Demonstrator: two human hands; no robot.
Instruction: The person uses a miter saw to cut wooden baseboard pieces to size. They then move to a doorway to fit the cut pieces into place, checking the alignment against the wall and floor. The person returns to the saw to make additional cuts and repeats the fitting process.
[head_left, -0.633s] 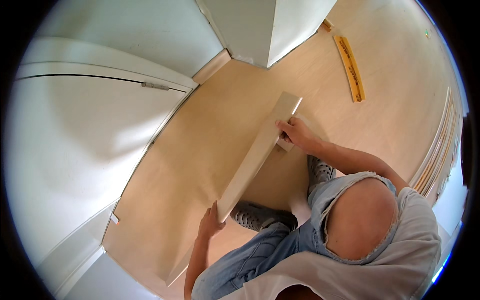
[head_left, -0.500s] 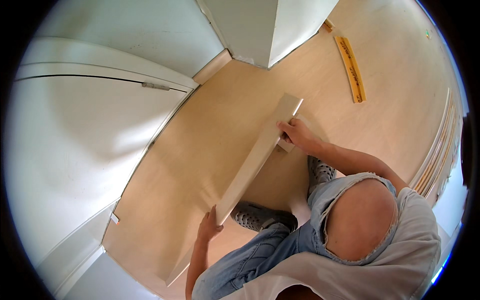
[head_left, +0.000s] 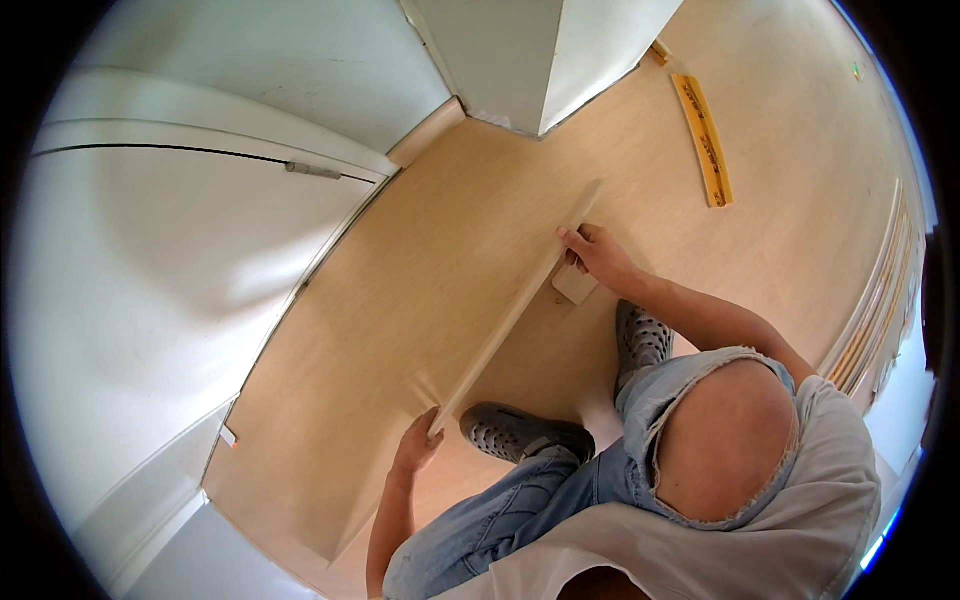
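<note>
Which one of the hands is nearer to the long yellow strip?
Right. The right hand, holding the long board near its upper end, is below and left of the yellow strip in the picture; the left hand, lower down the board, is farther away.

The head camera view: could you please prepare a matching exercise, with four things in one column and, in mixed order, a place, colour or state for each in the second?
Column one:
1. Long narrow board
2. Yellow strip
3. Clogs
4. Jeans

Column two:
A. Light blue, torn open at one knee
B. Gripped by the left hand and the right hand
C. Grey, with many holes
D. Lying on the floor at the upper right, dark markings along it

Right pairs: 1-B, 2-D, 3-C, 4-A.
</note>
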